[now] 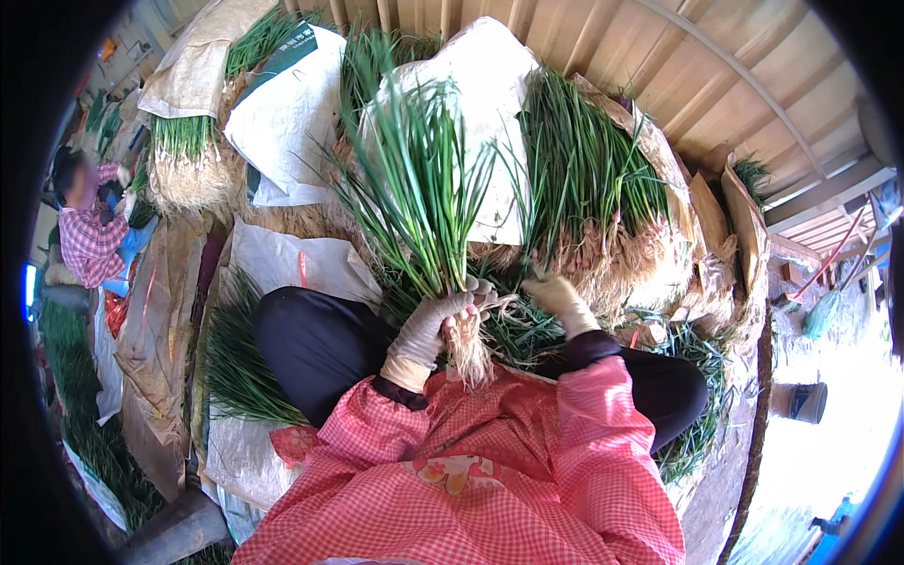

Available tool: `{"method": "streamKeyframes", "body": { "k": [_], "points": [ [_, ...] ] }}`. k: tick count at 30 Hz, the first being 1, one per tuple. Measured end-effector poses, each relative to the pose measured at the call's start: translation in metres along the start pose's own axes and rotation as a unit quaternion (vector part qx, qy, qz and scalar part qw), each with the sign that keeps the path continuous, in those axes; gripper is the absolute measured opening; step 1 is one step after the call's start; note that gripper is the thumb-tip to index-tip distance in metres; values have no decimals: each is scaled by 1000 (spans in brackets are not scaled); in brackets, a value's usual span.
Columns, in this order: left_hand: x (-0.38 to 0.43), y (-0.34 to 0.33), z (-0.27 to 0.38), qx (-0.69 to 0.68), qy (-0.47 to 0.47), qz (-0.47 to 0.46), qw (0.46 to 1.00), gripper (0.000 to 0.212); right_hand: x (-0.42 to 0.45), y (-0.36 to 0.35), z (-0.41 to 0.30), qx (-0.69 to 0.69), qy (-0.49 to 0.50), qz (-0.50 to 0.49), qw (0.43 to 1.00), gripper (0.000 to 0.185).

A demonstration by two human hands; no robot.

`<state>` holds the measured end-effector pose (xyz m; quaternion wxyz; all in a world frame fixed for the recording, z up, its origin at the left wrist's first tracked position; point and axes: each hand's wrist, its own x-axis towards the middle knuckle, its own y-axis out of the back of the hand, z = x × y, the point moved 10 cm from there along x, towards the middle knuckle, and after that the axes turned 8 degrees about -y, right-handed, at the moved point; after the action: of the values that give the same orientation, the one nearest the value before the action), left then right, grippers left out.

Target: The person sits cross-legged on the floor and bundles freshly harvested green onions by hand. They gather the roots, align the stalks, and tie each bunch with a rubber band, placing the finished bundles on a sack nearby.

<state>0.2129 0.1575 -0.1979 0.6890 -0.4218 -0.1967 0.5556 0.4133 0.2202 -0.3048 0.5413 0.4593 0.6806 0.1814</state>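
Observation:
My left hand [441, 321], in a pale, dirty glove with bare fingertips, grips a bunch of spring onions [424, 226] just above its roots. The long green leaves point up and away from me, and the pale stringy roots [469, 349] hang below the fist toward my lap. My right hand [558, 296], also gloved, is a little to the right of the bunch, above loose green leaves [522, 328]. Its fingers are blurred, so whether they pinch a leaf cannot be told. Thin pale root ends stick out between the two hands.
Rooted spring onions [593, 162] are heaped ahead, partly under white woven sacks [487, 92]. More leaves [244, 353] lie by my left knee. A person in a checked shirt [88, 236] sits at far left. A dark bucket [801, 402] stands at right. Corrugated wall panels [607, 35] rise behind.

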Motion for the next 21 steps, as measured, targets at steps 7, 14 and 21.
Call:
{"method": "streamKeyframes", "body": {
  "k": [7, 14, 21],
  "points": [
    [4, 82, -10, 181, -70, 201, 960, 22, 10, -37, -33, 485, -44, 10, 873, 24],
    [5, 82, -36, 266, 60, 165, 948, 27, -43, 2, -96, 545, 47, -37, 836, 20],
    [4, 88, -32, 309, 35, 183, 933, 13, -38, 22, -105, 582, 45, 39, 811, 24]
  ]
}}
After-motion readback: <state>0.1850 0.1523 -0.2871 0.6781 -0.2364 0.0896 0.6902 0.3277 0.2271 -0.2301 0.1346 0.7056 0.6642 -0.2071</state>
